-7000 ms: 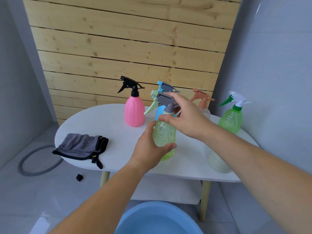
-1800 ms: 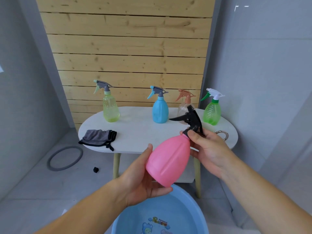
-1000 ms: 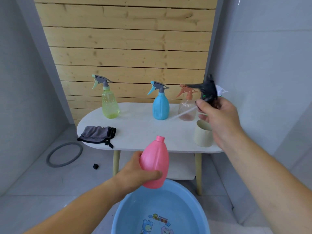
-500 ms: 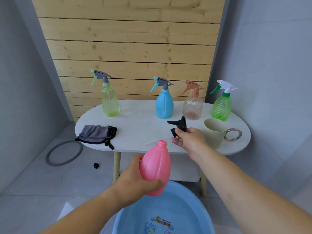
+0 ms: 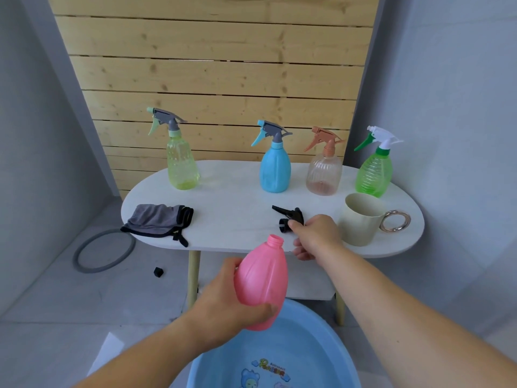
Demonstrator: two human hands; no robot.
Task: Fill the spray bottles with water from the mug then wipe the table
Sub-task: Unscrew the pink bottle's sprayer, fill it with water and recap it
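Bottom centre, blue basin [image 5: 321, 345] cut off by frame edge. Left hand [image 5: 223, 306] grips uncapped pink bottle [image 5: 261, 284] above it, fingers wrapped round the base. Right hand [image 5: 316, 236] thumb touches black spray head [image 5: 289, 217] on table [image 5: 237, 208] (fingers curled under, actual pinch: cannot tell); mug [image 5: 359, 219] just right.

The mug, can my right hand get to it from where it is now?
Probably yes. The right hand is over the table beside the mug, with nothing between them. Its fingers hold the black spray head, which it would have to let go first.
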